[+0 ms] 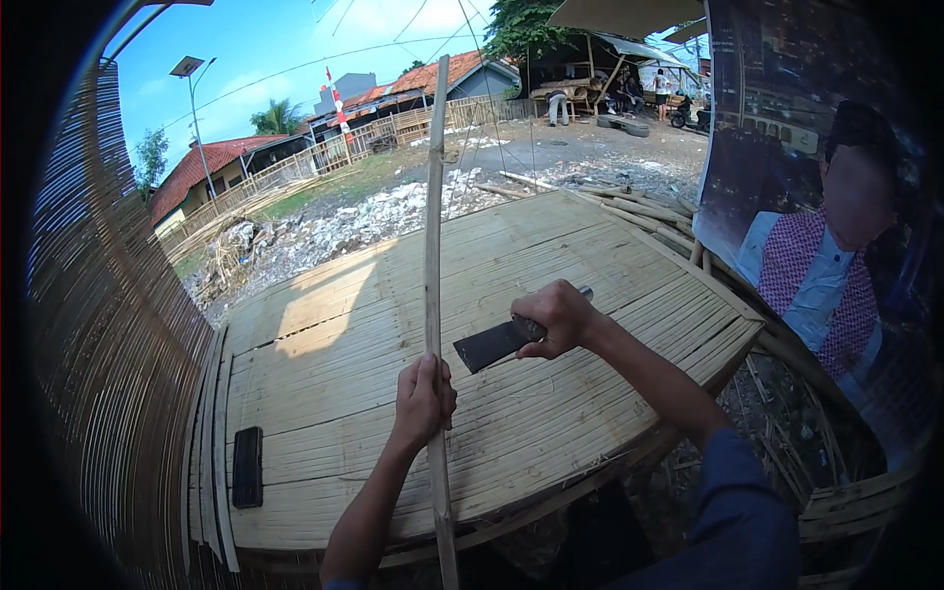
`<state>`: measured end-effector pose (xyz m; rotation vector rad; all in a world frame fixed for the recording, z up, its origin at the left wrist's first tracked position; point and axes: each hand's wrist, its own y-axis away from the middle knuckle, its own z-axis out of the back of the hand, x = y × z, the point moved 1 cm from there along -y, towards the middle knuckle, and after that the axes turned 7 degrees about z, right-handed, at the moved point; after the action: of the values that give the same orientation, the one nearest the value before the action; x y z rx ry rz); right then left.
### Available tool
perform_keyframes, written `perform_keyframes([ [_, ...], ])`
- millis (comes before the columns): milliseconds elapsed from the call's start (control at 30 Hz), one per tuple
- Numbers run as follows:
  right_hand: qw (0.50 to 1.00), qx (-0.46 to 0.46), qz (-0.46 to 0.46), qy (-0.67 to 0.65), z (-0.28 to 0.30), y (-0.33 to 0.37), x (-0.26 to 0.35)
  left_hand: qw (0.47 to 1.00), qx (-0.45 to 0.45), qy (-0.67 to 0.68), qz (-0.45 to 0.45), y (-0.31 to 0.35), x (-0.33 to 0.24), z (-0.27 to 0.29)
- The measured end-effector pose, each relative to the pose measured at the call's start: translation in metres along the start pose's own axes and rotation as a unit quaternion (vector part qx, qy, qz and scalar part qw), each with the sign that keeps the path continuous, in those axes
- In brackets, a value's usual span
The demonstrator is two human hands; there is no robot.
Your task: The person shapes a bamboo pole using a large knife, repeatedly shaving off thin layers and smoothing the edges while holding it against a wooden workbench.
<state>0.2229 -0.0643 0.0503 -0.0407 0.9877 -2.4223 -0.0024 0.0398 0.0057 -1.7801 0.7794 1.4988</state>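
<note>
My left hand [424, 401] is closed round a long, narrow bamboo strip [433, 246]. The strip stands out lengthwise in front of me, its far end rising past the far edge of the slatted bamboo platform [334, 383] and its near end passing the front edge. To the right of it, my right hand [559, 321] grips the handle of a cleaver-like knife with a broad dark blade [489, 345]. The blade points left toward the strip, with a gap between them. My fingers cover most of the handle.
A black phone [248, 467] lies at the platform's left side, beside loose bamboo slats [211, 452]. A woven bamboo wall [118, 324] rises on the left. A printed banner [777, 197] hangs on the right, near stacked bamboo poles [654, 216]. People stand far off under a shelter.
</note>
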Motion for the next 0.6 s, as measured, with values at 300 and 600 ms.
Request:
perform_keyframes([
  [300,0.996,0.004,0.032,0.078,-0.017,-0.055,-0.018,0.99,0.097,0.096,0.044,0.008,0.008,-0.01],
  [600,0.967,-0.124,-0.116,-0.188,-0.014,-0.031,-0.013,0.988,0.156,-0.016,0.003,0.024,-0.006,-0.028],
])
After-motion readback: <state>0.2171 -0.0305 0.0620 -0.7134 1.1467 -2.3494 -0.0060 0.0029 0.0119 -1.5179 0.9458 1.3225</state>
